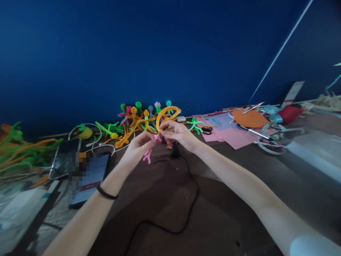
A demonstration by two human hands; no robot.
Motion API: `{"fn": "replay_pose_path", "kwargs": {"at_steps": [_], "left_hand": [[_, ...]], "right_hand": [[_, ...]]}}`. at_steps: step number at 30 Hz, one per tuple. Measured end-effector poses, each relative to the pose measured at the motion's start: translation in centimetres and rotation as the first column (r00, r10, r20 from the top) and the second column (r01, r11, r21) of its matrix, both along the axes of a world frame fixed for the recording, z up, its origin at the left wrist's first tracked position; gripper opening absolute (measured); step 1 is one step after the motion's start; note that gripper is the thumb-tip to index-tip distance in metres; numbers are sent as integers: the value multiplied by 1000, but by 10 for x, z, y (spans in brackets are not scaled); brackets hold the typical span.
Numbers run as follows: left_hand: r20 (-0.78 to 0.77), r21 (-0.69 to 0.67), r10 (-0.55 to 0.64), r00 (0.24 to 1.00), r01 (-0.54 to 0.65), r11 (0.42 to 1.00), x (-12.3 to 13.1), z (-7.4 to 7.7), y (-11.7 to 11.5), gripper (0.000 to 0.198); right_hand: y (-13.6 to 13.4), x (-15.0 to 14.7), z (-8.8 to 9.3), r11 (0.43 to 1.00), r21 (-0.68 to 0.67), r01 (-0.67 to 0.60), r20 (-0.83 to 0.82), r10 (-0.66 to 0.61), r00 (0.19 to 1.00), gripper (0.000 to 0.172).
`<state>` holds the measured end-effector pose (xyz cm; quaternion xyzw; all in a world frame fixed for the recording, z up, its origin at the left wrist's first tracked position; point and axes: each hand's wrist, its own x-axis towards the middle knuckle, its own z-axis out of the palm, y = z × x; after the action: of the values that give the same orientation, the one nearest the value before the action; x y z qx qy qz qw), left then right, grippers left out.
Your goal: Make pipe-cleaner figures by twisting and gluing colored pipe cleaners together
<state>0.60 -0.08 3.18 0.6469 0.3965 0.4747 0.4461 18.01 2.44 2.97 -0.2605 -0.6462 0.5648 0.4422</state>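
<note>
My left hand (pixel 142 144) pinches a pink pipe-cleaner figure (pixel 147 156), whose forked end hangs below the fingers. Close beside it, my right hand (pixel 178 134) has its fingers closed on an orange pipe cleaner (pixel 160 116) that arcs up in a loop above the hand. The two hands nearly meet, and the fingers hide where the pink and orange pieces come together. Behind them stands a group of pipe-cleaner figures (pixel 146 121) in orange, green, pink and grey. A light green figure (pixel 195 124) is just right of my right hand.
A black cable (pixel 197 188) winds across the dark table (pixel 165 199). On the left lie a phone (pixel 65 156), a tablet (pixel 92 181) and loose green and orange pipe cleaners (pixel 29 149). Pink paper (pixel 234 137), an orange sheet (pixel 250 118) and a pen (pixel 255 132) are on the right. A blue wall (pixel 170 53) rises behind.
</note>
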Motion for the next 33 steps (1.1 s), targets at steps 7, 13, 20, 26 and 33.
{"fn": "replay_pose_path", "kwargs": {"at_steps": [7,13,20,26,33], "left_hand": [[-68,-27,-86,994,85,996,1,0,-2,19],[-107,-66,-97,990,90,994,2,3,-5,23],[-155,-93,-124,980,111,990,0,-1,-2,23],[-144,-159,-124,982,101,982,5,-1,-7,19],[-76,-145,-172,982,160,976,2,1,-6,14]], "right_hand": [[-8,2,4,990,103,-101,140,86,986,20],[-10,6,9,983,126,-132,224,102,969,18],[-11,7,15,978,128,-166,52,160,986,32],[9,11,11,975,-31,219,-347,-217,912,30],[15,9,-2,915,365,173,202,-259,944,18]]}}
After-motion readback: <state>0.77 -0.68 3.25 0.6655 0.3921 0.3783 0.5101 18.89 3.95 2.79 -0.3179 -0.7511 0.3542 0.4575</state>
